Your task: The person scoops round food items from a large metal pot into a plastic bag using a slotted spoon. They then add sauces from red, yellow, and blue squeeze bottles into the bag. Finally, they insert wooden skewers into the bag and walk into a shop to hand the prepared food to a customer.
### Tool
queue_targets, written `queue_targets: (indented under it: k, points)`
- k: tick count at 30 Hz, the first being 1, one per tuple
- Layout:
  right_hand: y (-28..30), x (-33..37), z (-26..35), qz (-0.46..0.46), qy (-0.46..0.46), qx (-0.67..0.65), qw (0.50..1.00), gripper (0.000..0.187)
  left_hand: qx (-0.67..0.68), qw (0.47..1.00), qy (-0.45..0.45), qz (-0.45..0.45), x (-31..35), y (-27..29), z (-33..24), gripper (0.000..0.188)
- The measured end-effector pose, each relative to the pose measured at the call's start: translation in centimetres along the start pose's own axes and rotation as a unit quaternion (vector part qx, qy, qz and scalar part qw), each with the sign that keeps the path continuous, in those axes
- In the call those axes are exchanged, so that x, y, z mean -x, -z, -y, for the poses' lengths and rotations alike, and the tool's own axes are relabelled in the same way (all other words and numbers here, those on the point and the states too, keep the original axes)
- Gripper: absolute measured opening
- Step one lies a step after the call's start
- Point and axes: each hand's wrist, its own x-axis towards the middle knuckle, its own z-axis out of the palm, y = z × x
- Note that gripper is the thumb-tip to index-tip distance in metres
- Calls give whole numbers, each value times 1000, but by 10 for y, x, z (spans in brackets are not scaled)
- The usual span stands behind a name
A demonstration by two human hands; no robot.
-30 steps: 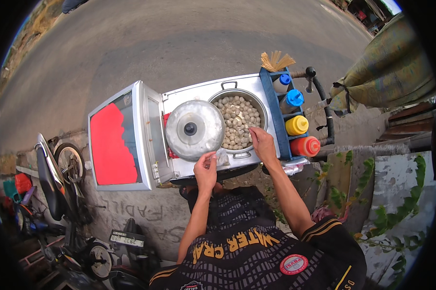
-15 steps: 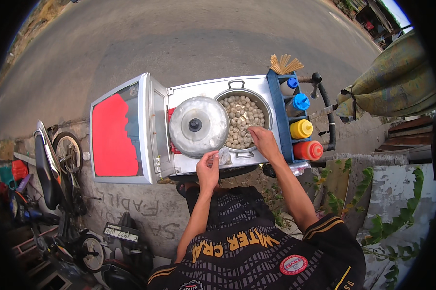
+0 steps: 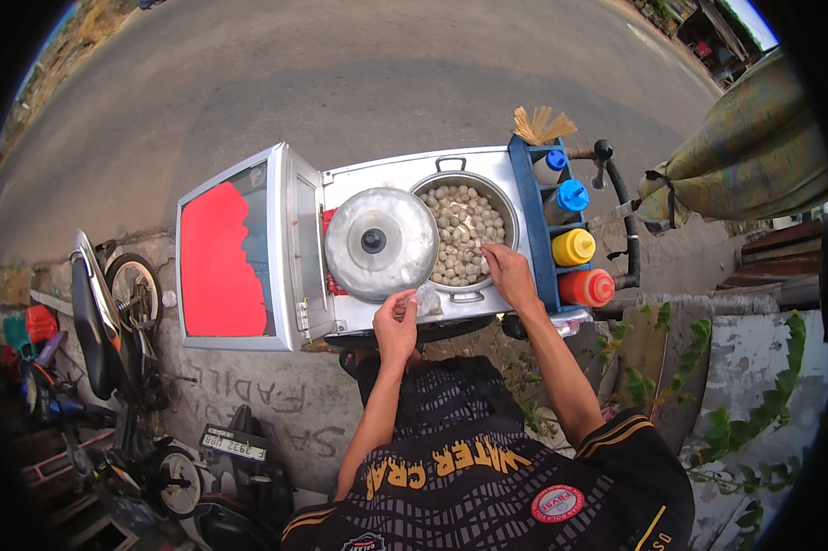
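A round metal pot (image 3: 511, 209) full of small greyish meatballs (image 3: 467, 230) sits in the cart's metal top. My right hand (image 3: 510, 274) reaches over the pot's near right rim, fingers pinched together just above the meatballs. Whatever is between those fingertips is too small to tell. Left of the pot lies a domed metal lid (image 3: 382, 262) with a black knob, its right side overlapping the pot's rim. By the lid's near edge my left hand (image 3: 397, 326) is closed on a small clear plastic bag (image 3: 429, 301).
A blue rack (image 3: 524, 179) on the right holds squeeze bottles with blue tops, a yellow bottle (image 3: 573, 246) and a red bottle (image 3: 587, 287). Wooden skewers (image 3: 542, 124) stand at its far end. A glass-sided case (image 3: 235, 253) flanks the lid. Motorbikes (image 3: 102, 331) stand at left.
My right hand has shifted slightly right and down, its fingertips still over the pot. My left hand stays by the lid with the bag. The whole view has moved slightly.
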Motion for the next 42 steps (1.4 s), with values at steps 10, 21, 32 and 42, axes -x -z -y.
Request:
queue_targets:
  k: [10,21,32,42]
  points:
    - [-12,-8,0,44,27,-5,999,17,-7,1000,1,2,1,1,-1,24]
    - [-22,-17,-11,79,44,23,996,18,-5,1000,8,-4,3,0,2,23]
    - [15,5,9,-80,-192,-148,967,25,3,1000,-11,-4,-4,5,1,24]
    - [22,71,68,-121,-358,-502,778,30,116,992,46,35,-11,4,2,25]
